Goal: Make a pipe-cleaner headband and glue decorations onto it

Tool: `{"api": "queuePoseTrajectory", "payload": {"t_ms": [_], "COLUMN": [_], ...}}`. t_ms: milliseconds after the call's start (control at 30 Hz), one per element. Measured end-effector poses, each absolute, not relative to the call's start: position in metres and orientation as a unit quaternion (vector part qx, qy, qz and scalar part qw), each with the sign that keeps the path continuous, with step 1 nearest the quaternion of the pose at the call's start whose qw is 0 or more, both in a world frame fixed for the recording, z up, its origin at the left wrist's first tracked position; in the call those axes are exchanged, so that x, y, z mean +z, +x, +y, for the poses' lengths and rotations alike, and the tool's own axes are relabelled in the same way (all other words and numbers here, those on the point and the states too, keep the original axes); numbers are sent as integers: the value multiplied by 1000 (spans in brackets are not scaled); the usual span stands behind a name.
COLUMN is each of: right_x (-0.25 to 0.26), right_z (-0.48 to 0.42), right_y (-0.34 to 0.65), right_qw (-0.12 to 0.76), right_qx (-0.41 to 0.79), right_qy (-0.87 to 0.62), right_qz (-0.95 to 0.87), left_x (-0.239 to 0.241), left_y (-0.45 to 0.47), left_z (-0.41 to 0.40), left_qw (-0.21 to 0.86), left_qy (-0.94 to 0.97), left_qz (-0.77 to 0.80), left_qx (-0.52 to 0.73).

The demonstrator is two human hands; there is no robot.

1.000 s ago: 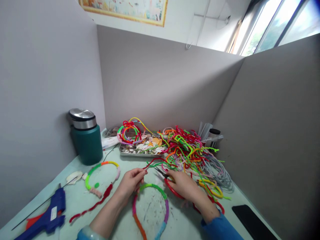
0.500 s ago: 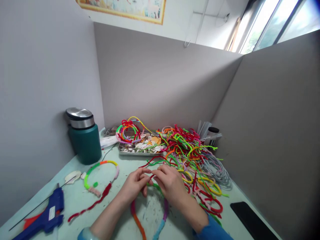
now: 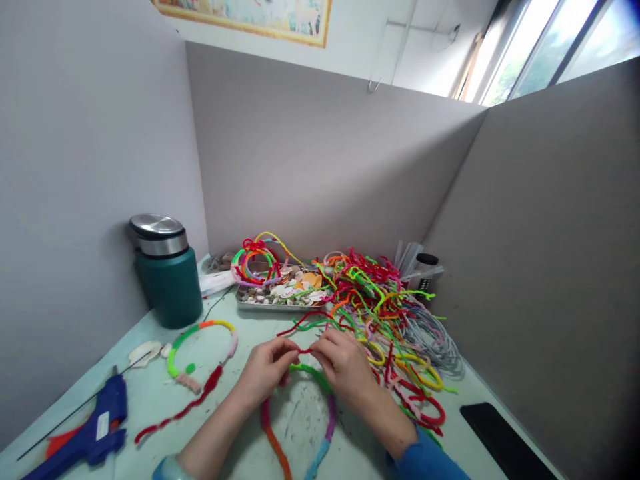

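Between my two hands runs a short red pipe cleaner [image 3: 305, 351], pinched at one end by my left hand [image 3: 270, 367] and at the other by my right hand [image 3: 343, 367]. Just below them a multicoloured ring [image 3: 271, 437] lies on the table, wrapped in green, purple, blue, orange and dark red. My left fingers cover part of its upper left side. Further left rests a second ring [image 3: 173, 360] of yellow, green, orange and pink, with a red fuzzy strand [image 3: 187, 410] trailing from it.
A blue glue gun [image 3: 107, 417] lies front left, near a green flask [image 3: 173, 287]. At the back stands a metal tray [image 3: 280, 307] of small pieces. A tangled heap of pipe cleaners [image 3: 365, 287] spreads rightward toward grey cord [image 3: 440, 340]. A black phone-like slab [image 3: 500, 440] lies front right.
My hands have drawn slightly apart, and more of the red pipe cleaner shows between my fingertips. More of the ring's green top is visible.
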State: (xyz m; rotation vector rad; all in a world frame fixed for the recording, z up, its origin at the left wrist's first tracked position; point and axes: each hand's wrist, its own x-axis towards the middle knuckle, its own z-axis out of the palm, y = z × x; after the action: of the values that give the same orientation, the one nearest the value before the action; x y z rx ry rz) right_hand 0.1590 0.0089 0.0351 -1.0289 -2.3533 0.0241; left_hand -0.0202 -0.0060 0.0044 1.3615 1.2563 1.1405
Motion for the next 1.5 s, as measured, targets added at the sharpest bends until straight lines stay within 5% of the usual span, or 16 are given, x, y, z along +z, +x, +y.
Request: {"api": "queuePoseTrajectory", "payload": {"t_ms": [633, 1067, 1167, 1300, 1500], "right_x": [31, 27, 24, 23, 27], "right_z": [11, 7, 6, 3, 1], "right_y": [159, 154, 151, 143, 134], "right_qw": [252, 272, 350, 466, 473], "right_qx": [-90, -95, -14, 239, 559], "right_qy": [-378, -383, -402, -427, -405], "right_qz": [-886, -878, -846, -737, -547], "left_x": [5, 14, 13, 13, 9], "left_y": [-20, -18, -16, -12, -10], "left_z": [-9, -16, -16, -16, -17], "left_qw": [401, 207, 218, 269, 391], "left_qy": [591, 692, 689, 676, 630], "left_qz": [546, 542, 547, 538, 507], "left_qx": [439, 431, 421, 426, 439]}}
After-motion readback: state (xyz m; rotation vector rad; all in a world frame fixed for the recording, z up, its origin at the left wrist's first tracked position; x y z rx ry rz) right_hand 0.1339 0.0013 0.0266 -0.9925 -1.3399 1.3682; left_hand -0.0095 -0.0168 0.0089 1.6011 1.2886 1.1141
